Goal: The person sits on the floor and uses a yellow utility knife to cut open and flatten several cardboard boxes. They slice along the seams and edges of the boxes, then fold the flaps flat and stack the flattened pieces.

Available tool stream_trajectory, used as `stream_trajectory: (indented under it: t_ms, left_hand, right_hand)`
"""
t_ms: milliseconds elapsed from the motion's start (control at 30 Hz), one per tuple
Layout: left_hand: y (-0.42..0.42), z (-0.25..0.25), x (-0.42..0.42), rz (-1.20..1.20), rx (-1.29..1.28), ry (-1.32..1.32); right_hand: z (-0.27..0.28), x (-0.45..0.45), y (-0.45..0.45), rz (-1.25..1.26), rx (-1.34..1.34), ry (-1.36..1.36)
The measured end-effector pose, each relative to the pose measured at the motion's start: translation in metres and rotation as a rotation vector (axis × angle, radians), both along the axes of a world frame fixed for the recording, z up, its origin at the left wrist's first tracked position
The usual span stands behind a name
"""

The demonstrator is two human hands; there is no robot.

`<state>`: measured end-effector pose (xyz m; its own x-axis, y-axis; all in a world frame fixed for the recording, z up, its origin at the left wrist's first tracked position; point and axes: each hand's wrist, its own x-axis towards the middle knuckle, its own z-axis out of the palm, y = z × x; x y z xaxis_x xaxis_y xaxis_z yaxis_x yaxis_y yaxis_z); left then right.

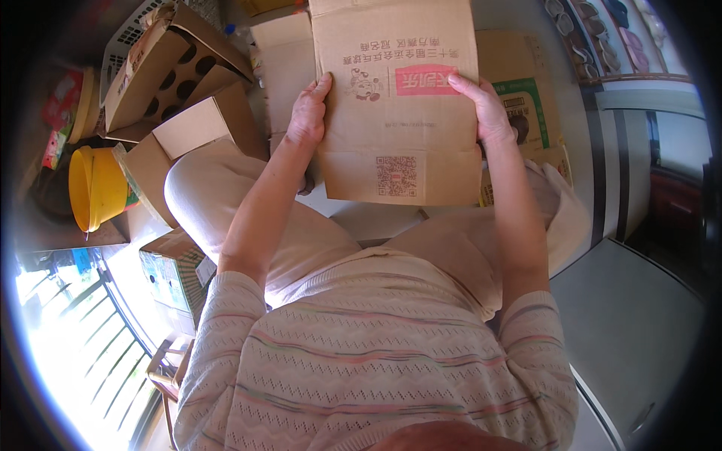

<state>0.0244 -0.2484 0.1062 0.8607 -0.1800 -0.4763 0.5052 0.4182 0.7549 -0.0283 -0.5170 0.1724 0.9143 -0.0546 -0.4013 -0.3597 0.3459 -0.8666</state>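
A folded cardboard box (361, 127) is held up in front of me above my lap. Its printed face, with writing, a red block and a printed code, is turned upside down to me. My left hand (310, 110) grips the left edge with its thumb on the face. On the opposite edge, my right hand (485, 107) pinches the board, its thumb lying on the red block. The other fingers of both hands are hidden behind the board. Behind it, on the left, a plain cardboard panel (287, 73) shows; whether it joins the held piece I cannot tell.
Open cardboard boxes (194, 121) crowd the left, near a yellow bucket (98, 186) and a white plastic basket (121, 48). A printed carton (175, 270) stands by the bright barred window (84, 338). Flattened cartons (519, 67) lie at right, before a shoe rack (603, 39) and a grey cabinet (626, 321).
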Motion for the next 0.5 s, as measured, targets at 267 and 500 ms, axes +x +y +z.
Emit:
stream_trajectory:
  t_ms: [267, 500]
  left_hand:
    - [-0.007, -0.01, 0.014, -0.088, 1.025, -0.529]
    - [-0.056, 0.081, -0.061, -0.7, 0.901, -1.207]
  right_hand:
    - [0.014, -0.01, 0.012, -0.118, 0.076, -0.022]
    - [0.009, -0.005, -0.044, -0.446, 0.143, -0.009]
